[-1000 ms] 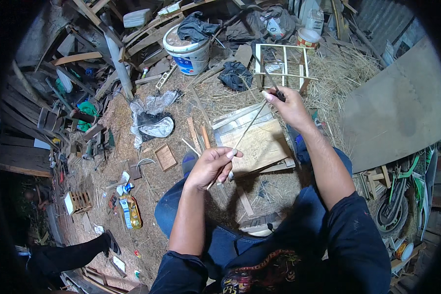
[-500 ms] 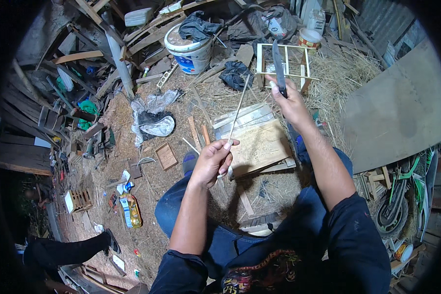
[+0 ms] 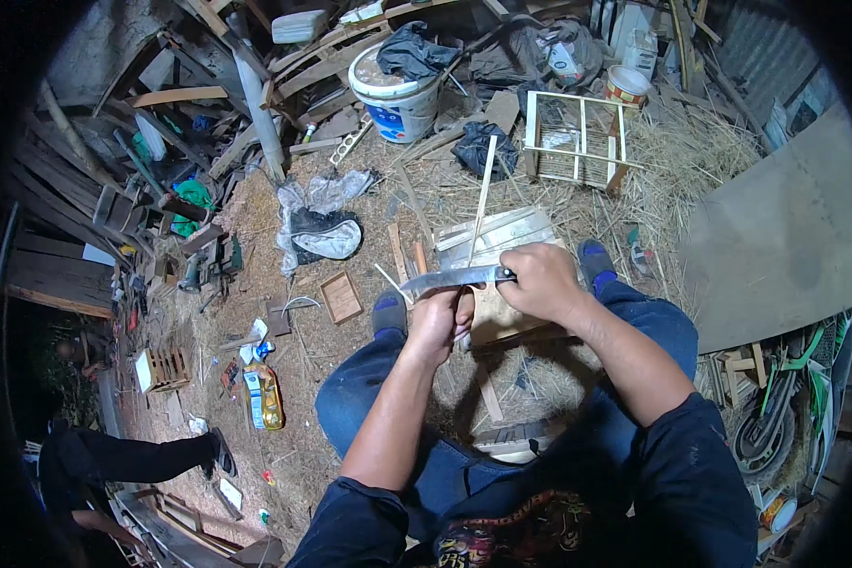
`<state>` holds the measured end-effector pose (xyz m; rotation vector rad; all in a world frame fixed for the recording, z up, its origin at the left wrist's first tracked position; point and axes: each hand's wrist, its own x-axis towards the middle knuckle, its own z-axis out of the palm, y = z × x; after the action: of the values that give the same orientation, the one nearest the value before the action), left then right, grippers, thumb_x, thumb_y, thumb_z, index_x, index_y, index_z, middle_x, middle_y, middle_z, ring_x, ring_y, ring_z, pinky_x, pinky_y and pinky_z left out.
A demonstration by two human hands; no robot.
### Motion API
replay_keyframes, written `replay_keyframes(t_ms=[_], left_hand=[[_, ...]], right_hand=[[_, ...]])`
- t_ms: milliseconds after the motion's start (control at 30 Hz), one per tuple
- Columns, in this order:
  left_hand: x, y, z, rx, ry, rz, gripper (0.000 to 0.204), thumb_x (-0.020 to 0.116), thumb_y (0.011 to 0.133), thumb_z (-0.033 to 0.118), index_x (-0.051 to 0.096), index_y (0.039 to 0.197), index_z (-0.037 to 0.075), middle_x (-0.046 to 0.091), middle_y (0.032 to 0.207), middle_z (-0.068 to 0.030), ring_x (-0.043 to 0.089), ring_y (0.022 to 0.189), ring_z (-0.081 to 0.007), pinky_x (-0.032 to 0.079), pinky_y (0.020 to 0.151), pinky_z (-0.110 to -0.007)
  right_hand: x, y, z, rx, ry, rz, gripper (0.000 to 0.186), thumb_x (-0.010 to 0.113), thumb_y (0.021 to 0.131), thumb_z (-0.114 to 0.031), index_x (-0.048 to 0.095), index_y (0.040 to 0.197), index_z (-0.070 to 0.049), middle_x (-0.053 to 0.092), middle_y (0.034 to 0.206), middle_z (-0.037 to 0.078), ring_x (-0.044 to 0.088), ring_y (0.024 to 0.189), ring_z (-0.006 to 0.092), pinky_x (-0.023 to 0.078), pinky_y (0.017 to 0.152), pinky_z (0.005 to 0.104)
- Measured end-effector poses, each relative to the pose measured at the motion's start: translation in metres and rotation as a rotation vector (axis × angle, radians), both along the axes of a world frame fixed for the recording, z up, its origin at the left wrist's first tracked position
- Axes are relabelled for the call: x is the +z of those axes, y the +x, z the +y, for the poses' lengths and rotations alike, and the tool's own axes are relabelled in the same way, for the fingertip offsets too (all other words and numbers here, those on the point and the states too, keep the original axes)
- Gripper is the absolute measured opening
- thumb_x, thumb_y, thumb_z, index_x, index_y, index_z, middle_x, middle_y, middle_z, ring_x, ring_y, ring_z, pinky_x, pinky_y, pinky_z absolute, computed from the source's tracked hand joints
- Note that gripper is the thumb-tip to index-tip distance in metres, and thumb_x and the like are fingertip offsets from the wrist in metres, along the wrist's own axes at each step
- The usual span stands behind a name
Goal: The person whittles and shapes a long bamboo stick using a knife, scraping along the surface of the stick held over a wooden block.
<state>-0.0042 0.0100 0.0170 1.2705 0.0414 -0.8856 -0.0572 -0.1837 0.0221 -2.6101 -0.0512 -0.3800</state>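
Observation:
My right hand (image 3: 541,281) is closed round the dark handle of a knife (image 3: 454,279). Its long blade lies level, pointing left across the top of my left hand (image 3: 435,322). A thin pale wooden stick (image 3: 484,194) slants up and away from behind the blade, with its lower end in the closed fingers of that left hand. The blade crosses the stick close to my left fingers; whether it cuts in cannot be made out. Under both hands, between my knees, lies a wooden board (image 3: 502,320) on a stack of flat pieces (image 3: 530,225).
A small wooden frame cage (image 3: 577,142) and a white bucket (image 3: 393,99) stand ahead. Left are a shallow wooden box (image 3: 341,297) and a bottle of yellow liquid (image 3: 264,396). A large flat sheet (image 3: 776,237) leans right. Another person's leg (image 3: 151,454) shows lower left.
My right hand has brought the raised knife down and left, turning the blade level over my left hand. The left hand has shifted slightly right, and the stick stands steeper.

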Motion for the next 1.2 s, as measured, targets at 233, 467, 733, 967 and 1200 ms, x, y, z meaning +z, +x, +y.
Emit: replay_keyframes(t_ms=[233,467,733,967,1200], left_hand=[[0.000,-0.007,-0.003,-0.036,-0.115,0.161,0.022,0.041,0.102,0.022,0.051,0.086,0.009,0.034,0.052,0.0042,0.031,0.041,-0.0074,0.024,0.036,-0.024],[-0.009,-0.012,-0.010,-0.041,-0.208,0.258,0.033,0.037,0.105,0.033,0.043,0.079,0.014,0.034,0.059,0.0052,0.027,0.043,-0.0063,0.022,0.036,-0.022],[-0.016,-0.022,-0.017,0.028,-0.340,0.351,0.038,0.037,0.107,0.036,0.039,0.074,0.016,0.033,0.060,0.0044,0.032,0.048,-0.0086,0.029,0.040,-0.024],[-0.019,-0.026,-0.022,0.059,-0.567,0.651,0.040,0.032,0.107,0.034,0.038,0.072,0.016,0.030,0.055,0.0036,0.027,0.042,-0.0091,0.023,0.035,-0.024],[-0.022,-0.036,-0.026,0.098,-0.560,0.756,0.044,0.030,0.108,0.035,0.038,0.069,0.017,0.027,0.055,0.0044,0.021,0.040,-0.0088,0.017,0.033,-0.024]], right_hand=[[-0.015,0.005,0.007,-0.015,-0.055,-0.007,0.014,0.062,0.071,-0.019,0.065,0.072,-0.005,0.067,0.072,0.014,0.068,0.070,0.0347,0.056,0.063,0.0476],[-0.018,0.010,0.007,-0.049,-0.112,0.001,0.013,0.061,0.071,-0.020,0.065,0.072,-0.007,0.068,0.072,0.013,0.069,0.068,0.0334,0.056,0.060,0.0467],[-0.017,0.011,0.009,-0.085,-0.185,-0.002,0.017,0.059,0.074,-0.022,0.067,0.067,-0.009,0.069,0.069,0.013,0.070,0.064,0.0309,0.056,0.058,0.0446],[-0.033,0.019,0.003,-0.121,-0.289,0.193,0.016,0.060,0.073,-0.020,0.073,0.073,-0.010,0.071,0.072,0.016,0.072,0.066,0.0303,0.058,0.059,0.0428],[-0.055,0.029,-0.022,-0.093,-0.307,0.253,0.018,0.061,0.073,-0.019,0.075,0.079,-0.009,0.072,0.075,0.018,0.073,0.071,0.0329,0.059,0.064,0.0446]])
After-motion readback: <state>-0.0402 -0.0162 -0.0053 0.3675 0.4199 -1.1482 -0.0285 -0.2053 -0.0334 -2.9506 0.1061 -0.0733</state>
